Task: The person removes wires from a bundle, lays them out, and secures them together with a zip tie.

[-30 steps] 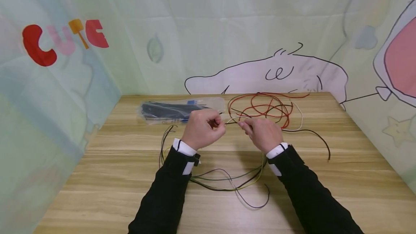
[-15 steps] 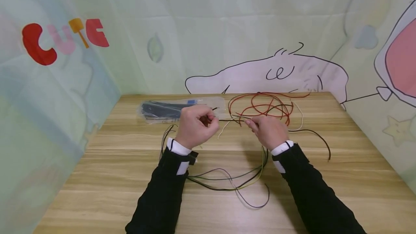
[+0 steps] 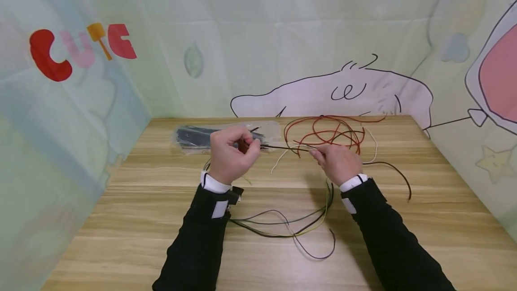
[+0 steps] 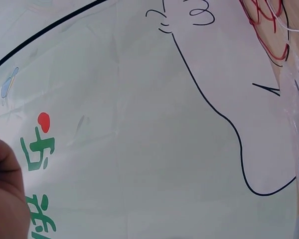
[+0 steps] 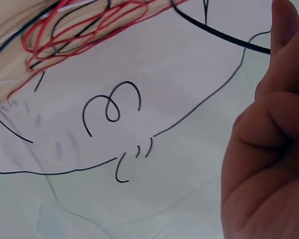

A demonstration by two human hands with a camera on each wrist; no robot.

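Between my two hands, in the head view, runs a thin black wire (image 3: 284, 148), stretched nearly straight above the table. My left hand (image 3: 233, 154) pinches its left part with curled fingers, and a short black end sticks up past the fingertips. My right hand (image 3: 340, 163) pinches the other side between thumb and fingers; a black length emerges beyond this hand and curves to the right. In the right wrist view the black wire (image 5: 219, 32) enters the right hand's grip. Close to the hands, a white wire (image 3: 278, 160) droops with its end toward the table. My fingers hide the exact grip points.
A clear bag of black strips (image 3: 194, 137) lies behind the left hand. Tangled red wire (image 3: 315, 131) lies at the table's back. Green, yellow, black and grey wires (image 3: 274, 236) curve across the front. A printed cloth (image 3: 202, 21) hangs behind the table (image 3: 121, 237).
The hands have moved apart, the left one leftward and slightly up, the right one slightly right. More black wire shows between them. The white wire's end has dropped toward the table.
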